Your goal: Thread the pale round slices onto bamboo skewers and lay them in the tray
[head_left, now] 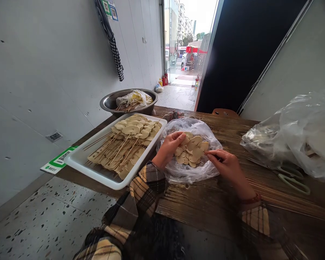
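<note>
My left hand (171,147) is closed, thumb and fingers pinching a pale tan flat slice (188,137) over an open clear plastic bag (178,175). Many similar loose round slices (191,153) lie in that bag. At the bag's right side my right hand (226,164) is closed in a pinch, its fingertips close to the slices. It seems to hold a thin wooden skewer, mostly hidden by the fingers. To the left, a white tray (115,185) holds piled slices threaded on thin wooden skewers (121,150).
Behind the tray stands a metal basin (108,104) with skewers and a plastic bag in it. Green-handled scissors (295,180) lie at the right of the wooden table (195,202), beside a large clear plastic bag (308,133). A green-and-white sign (56,160) sticks out at the left edge.
</note>
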Motion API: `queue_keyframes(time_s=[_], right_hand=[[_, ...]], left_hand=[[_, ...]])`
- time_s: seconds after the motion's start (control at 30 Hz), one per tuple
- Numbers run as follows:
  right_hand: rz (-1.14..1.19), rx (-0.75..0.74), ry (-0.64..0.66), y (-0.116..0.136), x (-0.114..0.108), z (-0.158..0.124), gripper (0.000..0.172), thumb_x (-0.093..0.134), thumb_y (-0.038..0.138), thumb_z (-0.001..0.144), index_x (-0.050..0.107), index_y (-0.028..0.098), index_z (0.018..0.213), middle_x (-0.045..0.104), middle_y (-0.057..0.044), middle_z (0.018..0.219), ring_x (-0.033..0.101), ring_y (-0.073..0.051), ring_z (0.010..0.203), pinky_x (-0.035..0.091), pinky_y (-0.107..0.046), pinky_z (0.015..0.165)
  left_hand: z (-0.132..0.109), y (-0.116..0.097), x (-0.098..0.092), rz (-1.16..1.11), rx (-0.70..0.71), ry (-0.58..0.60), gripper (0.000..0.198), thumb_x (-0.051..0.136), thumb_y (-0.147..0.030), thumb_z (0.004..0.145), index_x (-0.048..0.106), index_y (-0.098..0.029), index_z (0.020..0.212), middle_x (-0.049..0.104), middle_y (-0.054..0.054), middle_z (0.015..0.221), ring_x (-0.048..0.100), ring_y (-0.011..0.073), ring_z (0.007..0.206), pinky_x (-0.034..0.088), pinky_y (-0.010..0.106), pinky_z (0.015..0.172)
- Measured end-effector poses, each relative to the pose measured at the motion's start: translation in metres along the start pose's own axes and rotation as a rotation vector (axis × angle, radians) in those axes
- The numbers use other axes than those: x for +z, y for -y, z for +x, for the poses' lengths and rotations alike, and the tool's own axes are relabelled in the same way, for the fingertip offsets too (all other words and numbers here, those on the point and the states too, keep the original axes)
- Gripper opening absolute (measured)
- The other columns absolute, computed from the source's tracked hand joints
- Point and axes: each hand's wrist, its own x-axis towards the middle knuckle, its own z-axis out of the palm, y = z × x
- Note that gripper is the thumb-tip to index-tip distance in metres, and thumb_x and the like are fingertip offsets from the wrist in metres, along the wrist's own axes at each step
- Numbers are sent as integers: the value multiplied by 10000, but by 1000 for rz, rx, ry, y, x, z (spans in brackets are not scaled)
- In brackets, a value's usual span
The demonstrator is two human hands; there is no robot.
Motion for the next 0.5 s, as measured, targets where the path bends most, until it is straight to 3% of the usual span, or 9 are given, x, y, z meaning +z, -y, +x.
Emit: queue_keyframes(time_s=[0.1,0.27,0.4,0.5], right_hand=[[14,17,7,0,1,0,226,626,384,865,779,222,899,768,-57,879,695,-220,795,540,-342,727],[70,55,27,1,2,0,235,648,396,844,784,213,899,773,-61,880,700,-225,788,549,-355,737],[125,85,39,2,3,0,240,657,402,831,784,204,883,770,-64,849,699,-225,761,557,-347,696],[149,106,45,2,4,0,254,655,411,825,784,199,880,763,-65,809,694,-222,726,554,-329,636]], left_hand=[[1,3,0,-54,-50,56,336,788,-404,700,721,-139,894,687,53,855,585,113,739,468,223,685],[2,4,1,-149,-57,26,368,842,-354,614,713,-139,884,696,49,857,595,117,732,480,234,691],[1,2,6,-87,-6,-26,355,831,-324,629,718,-139,910,688,28,807,562,96,674,446,207,621],[-1,0,7,-164,-34,-9,362,834,-303,627,710,-144,927,693,27,823,585,103,692,464,213,639]])
